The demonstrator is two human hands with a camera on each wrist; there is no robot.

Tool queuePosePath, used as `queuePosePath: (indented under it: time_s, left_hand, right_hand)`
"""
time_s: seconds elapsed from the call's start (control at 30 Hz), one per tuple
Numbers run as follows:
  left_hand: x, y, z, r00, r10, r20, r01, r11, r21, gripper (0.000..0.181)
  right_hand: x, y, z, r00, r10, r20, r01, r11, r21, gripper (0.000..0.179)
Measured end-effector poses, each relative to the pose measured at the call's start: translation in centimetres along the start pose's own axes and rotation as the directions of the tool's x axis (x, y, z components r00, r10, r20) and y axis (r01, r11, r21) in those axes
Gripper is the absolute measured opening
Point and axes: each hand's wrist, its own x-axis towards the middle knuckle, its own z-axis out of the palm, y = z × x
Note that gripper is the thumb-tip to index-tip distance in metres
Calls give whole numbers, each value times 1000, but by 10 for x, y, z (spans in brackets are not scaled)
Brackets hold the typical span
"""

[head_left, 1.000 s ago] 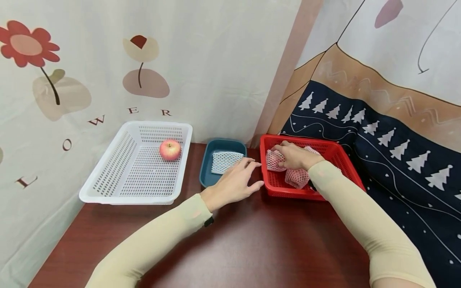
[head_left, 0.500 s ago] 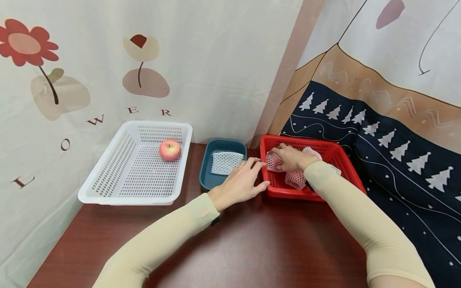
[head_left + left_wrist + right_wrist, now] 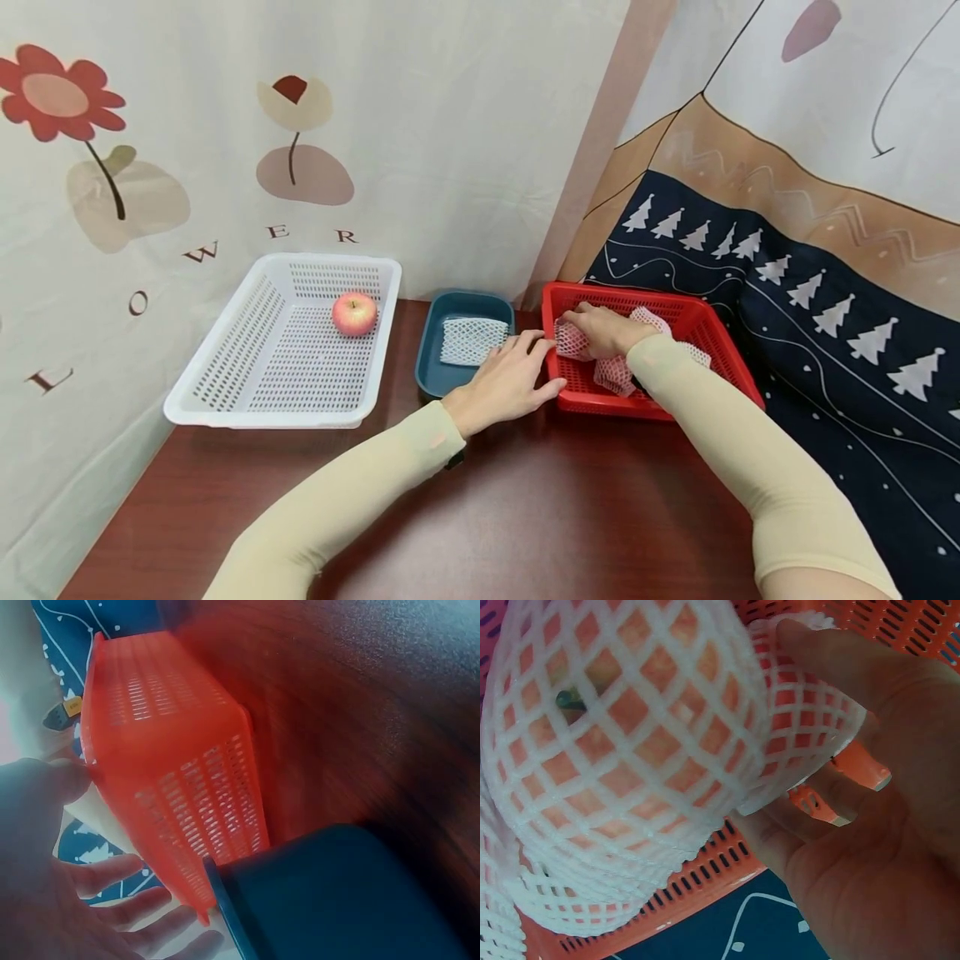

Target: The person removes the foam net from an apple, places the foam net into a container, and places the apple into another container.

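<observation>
My right hand (image 3: pixel 606 331) reaches down into the red basket (image 3: pixel 720 350). Its thumb and fingers are round an apple in a foam net (image 3: pixel 802 712), with red showing through the mesh. A larger netted apple (image 3: pixel 630 727), its stem visible, lies right beside it in the right wrist view. In the head view another netted apple (image 3: pixel 615 375) sits partly under my wrist. My left hand (image 3: pixel 501 385) has its fingers spread loosely, the fingertips right at the basket's left rim. The left wrist view shows the thumb (image 3: pixel 64 780) against that rim.
A blue tray (image 3: pixel 427 358) holding a flat white foam net (image 3: pixel 474 340) stands beside the red basket, partly below my left hand. Farther left, a white basket (image 3: pixel 217 396) holds one bare apple (image 3: pixel 354 314). A patterned cloth (image 3: pixel 465 167) hangs behind the wooden table (image 3: pixel 570 517).
My left hand has moved slightly right to the red basket's rim. The right hand has shifted a little left, its fingers closing round the netted apple.
</observation>
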Motion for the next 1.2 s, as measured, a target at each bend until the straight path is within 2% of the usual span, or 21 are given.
queuePosePath:
  time_s: [0.13, 0.27, 0.47, 0.67, 0.83, 1.2]
  left_hand:
    - [1, 1, 2, 1000, 7, 2, -7, 1000, 31, 74]
    - [3, 1, 4, 999, 0, 34, -3, 997, 73, 80]
    - [4, 2, 7, 998, -20, 60, 14, 994, 112, 83]
    - [6, 2, 9, 997, -33, 75, 21, 988, 152, 87]
    - [6, 3, 10, 994, -53, 98, 37, 987, 157, 93]
    - [6, 3, 17, 990, -60, 127, 34, 980, 197, 94]
  right_hand:
    - [1, 1, 1, 1000, 14, 13, -14, 1000, 13, 75]
    - [7, 5, 3, 999, 25, 21, -26, 999, 30, 77]
    - [20, 22, 16, 1000, -6, -22, 6, 1000, -3, 78]
    - [10, 10, 7, 1000, 27, -7, -27, 999, 44, 80]
    - [6, 4, 6, 999, 40, -12, -39, 999, 27, 81]
    - [9, 6, 8, 999, 51, -9, -51, 997, 50, 82]
